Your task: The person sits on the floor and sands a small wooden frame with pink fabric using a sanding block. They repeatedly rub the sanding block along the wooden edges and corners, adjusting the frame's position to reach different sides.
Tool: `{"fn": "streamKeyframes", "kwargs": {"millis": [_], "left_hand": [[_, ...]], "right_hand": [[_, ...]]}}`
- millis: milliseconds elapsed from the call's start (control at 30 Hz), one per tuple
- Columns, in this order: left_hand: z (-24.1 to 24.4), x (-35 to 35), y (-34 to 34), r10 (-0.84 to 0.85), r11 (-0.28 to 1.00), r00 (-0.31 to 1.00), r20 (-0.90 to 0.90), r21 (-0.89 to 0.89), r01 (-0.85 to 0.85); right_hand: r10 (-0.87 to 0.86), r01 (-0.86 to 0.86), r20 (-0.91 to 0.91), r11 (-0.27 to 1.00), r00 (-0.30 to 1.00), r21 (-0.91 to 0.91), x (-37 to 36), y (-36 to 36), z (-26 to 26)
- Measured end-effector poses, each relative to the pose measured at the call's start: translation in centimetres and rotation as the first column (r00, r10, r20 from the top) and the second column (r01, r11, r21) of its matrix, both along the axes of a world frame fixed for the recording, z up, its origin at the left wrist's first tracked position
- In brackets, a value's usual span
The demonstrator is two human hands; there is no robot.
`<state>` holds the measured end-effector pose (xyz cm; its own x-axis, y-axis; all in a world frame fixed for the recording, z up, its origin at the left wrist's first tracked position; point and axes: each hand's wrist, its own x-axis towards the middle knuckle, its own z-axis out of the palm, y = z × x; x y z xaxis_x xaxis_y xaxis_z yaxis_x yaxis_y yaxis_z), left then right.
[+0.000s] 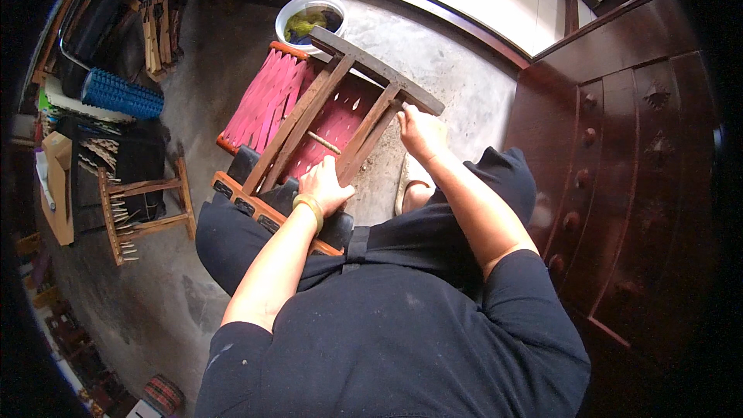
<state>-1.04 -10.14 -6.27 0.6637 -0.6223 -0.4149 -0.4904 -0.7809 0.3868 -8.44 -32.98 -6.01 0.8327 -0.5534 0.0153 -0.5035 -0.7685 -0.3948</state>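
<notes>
Before me stands a weathered wooden leg frame (371,72), tilted, with paired legs joined to a grey crossbar. Its lower end meets an orange-brown wooden strip (251,200) with black blocks, beside my lap. My left hand (325,186), wearing a yellowish bangle, grips the frame near the lower end of its right legs. The curled fingers of my right hand (424,132) meet the same legs just below the crossbar; whether they pinch something small is hidden. Behind the frame lies pink woven strapping (264,101) on a red-brown wooden frame. A twisted rod (324,143) shows between the legs.
A white bucket (281,26) with cloths stands beyond the frame. A dark panelled wooden surface (633,186) rises at right. Leftward are a blue studded roller (122,94), a cardboard box (58,186) and a small wooden frame with pegs (148,187). A sandalled foot (415,191) is below.
</notes>
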Motion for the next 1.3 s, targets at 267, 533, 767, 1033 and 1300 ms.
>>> {"fn": "streamKeyframes", "kwargs": {"millis": [267, 533, 767, 1033, 1300], "left_hand": [[1.2, 0.0, -0.3, 0.001, 0.999, 0.999, -0.051, 0.045, 0.001], [-0.1, -0.1, 0.2, -0.007, 1.000, 1.000, 0.008, -0.008, 0.007], [-0.2, -0.1, 0.0, -0.017, 1.000, 0.999, 0.029, -0.026, 0.018], [1.2, -0.1, -0.2, -0.009, 0.999, 1.000, -0.024, 0.036, 0.009], [1.4, -0.1, -0.3, -0.012, 0.998, 1.000, -0.027, 0.060, 0.014]], "right_hand": [[-0.022, 0.023, 0.058, 1.000, 0.998, -0.018, -0.1, 0.2, -0.2], [-0.026, 0.026, 0.063, 1.000, 0.998, -0.002, -0.1, -0.2, -0.4], [0.024, -0.025, -0.057, 0.999, 0.998, -0.023, -0.5, 0.0, 0.0], [0.048, -0.047, -0.084, 0.999, 0.995, 0.018, -0.7, 1.2, 0.4], [0.072, -0.072, -0.042, 0.997, 0.996, 0.013, -1.1, 2.3, 0.3]]}}
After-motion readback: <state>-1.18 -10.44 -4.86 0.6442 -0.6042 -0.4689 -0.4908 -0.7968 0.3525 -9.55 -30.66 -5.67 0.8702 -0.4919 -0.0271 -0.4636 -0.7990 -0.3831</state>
